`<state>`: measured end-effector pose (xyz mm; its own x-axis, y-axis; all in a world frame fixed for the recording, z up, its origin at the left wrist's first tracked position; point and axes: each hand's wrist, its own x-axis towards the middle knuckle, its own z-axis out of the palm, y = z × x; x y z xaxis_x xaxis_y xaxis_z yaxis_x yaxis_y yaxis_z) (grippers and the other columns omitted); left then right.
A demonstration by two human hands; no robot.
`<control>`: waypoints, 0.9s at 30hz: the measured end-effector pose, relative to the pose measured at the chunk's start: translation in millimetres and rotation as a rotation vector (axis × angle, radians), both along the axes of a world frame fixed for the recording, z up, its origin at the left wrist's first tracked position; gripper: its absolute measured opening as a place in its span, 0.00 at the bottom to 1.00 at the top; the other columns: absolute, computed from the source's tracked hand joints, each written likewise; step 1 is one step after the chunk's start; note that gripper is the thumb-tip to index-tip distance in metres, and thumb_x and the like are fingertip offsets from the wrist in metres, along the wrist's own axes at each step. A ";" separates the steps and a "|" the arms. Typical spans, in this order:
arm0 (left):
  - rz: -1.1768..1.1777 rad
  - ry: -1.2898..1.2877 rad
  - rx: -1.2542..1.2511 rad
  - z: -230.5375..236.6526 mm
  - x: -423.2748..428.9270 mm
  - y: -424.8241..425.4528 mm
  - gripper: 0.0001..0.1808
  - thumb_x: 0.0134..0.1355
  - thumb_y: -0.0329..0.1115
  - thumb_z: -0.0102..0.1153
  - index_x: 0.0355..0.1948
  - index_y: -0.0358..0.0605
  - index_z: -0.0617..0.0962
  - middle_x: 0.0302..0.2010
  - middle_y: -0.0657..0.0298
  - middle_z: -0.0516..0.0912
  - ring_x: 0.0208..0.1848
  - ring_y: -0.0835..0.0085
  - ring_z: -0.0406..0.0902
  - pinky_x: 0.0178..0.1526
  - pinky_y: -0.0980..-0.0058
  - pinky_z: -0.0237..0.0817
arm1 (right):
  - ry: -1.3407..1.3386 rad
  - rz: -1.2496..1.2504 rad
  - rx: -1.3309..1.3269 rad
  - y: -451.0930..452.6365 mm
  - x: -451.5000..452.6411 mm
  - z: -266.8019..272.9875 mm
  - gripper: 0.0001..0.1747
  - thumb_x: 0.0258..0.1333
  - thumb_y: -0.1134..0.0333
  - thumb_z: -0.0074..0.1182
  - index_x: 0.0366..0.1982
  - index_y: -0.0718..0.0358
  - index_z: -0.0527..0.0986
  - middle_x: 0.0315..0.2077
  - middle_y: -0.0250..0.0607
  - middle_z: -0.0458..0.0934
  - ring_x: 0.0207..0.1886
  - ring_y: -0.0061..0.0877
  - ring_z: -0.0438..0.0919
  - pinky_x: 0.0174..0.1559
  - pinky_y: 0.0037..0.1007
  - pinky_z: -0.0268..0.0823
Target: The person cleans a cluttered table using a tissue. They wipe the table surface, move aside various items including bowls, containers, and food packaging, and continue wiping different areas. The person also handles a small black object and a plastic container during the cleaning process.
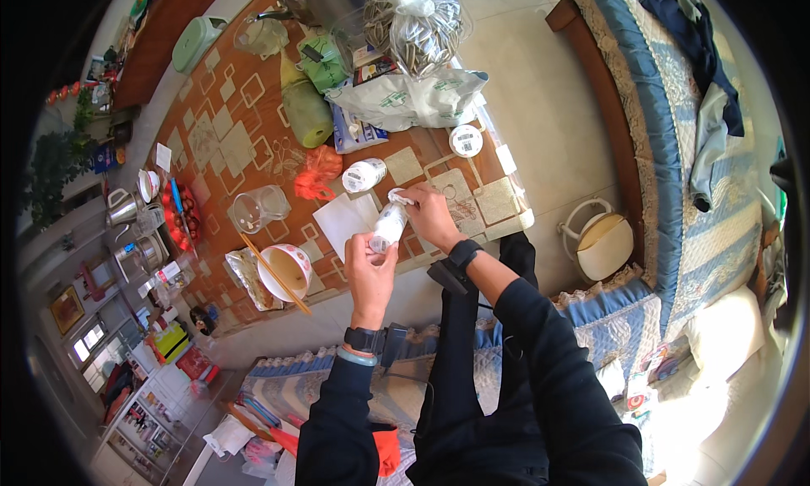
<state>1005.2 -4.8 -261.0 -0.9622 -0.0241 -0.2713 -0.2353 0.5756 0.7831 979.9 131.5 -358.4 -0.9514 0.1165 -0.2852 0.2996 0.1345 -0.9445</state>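
Observation:
My left hand (369,274) grips a small white plastic bottle (391,222) by its base, tilted above the table edge. At the bottle's other end, the fingers of my right hand (433,212) pinch a crumpled white wad (399,197), which looks like tissue. The wad touches the bottle, and whether a cap sits beneath it cannot be seen. Just beyond lies a second white bottle (364,174) on its side. A sheet of white paper (345,219) rests on the table beside my left hand. Farther right is a white round container (466,141) bearing a printed label.
The patterned table (215,131) holds a clear glass jug (261,209), a bowl (288,271) with chopsticks (272,272) across it, and a red plastic bag (319,171). A plastic bag roll (307,109) and a white bag (411,97) lie at the back. A potty-like seat (598,242) stands right.

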 end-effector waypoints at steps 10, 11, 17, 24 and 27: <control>-0.016 0.018 -0.010 -6.0 16.1 -15.4 0.18 0.53 0.19 0.68 0.43 0.33 0.73 0.42 0.58 0.75 0.40 0.73 0.81 0.39 0.78 0.77 | 0.232 0.269 -0.250 -7.7 11.3 31.6 0.18 0.43 0.85 0.52 0.38 0.65 0.81 0.40 0.47 0.81 0.43 0.45 0.80 0.46 0.37 0.73; -0.010 0.010 -0.012 -5.3 16.6 -16.0 0.18 0.53 0.19 0.68 0.42 0.33 0.73 0.42 0.58 0.75 0.40 0.73 0.81 0.39 0.78 0.77 | 0.178 0.210 -0.193 -5.4 10.1 33.5 0.18 0.44 0.85 0.52 0.38 0.65 0.81 0.40 0.47 0.81 0.43 0.45 0.80 0.46 0.37 0.73; 0.015 -0.001 -0.015 -2.3 15.8 -14.3 0.19 0.52 0.19 0.68 0.43 0.34 0.74 0.41 0.58 0.76 0.40 0.73 0.81 0.40 0.78 0.77 | 0.094 0.063 -0.045 -2.4 9.5 40.0 0.18 0.45 0.83 0.52 0.40 0.65 0.81 0.40 0.50 0.80 0.43 0.47 0.79 0.46 0.38 0.73; -0.026 0.020 0.001 1.2 18.4 -12.1 0.19 0.52 0.19 0.68 0.44 0.34 0.75 0.42 0.57 0.76 0.38 0.69 0.82 0.37 0.76 0.75 | 0.190 0.097 0.019 -2.7 3.7 21.4 0.17 0.45 0.82 0.53 0.39 0.65 0.81 0.37 0.50 0.79 0.43 0.47 0.77 0.48 0.40 0.71; 0.059 0.000 0.047 2.2 14.8 -8.1 0.18 0.53 0.20 0.67 0.43 0.34 0.74 0.40 0.56 0.78 0.37 0.71 0.82 0.37 0.77 0.75 | 0.051 0.152 0.041 5.2 1.4 3.0 0.18 0.48 0.81 0.52 0.43 0.65 0.80 0.40 0.51 0.79 0.42 0.49 0.78 0.45 0.40 0.71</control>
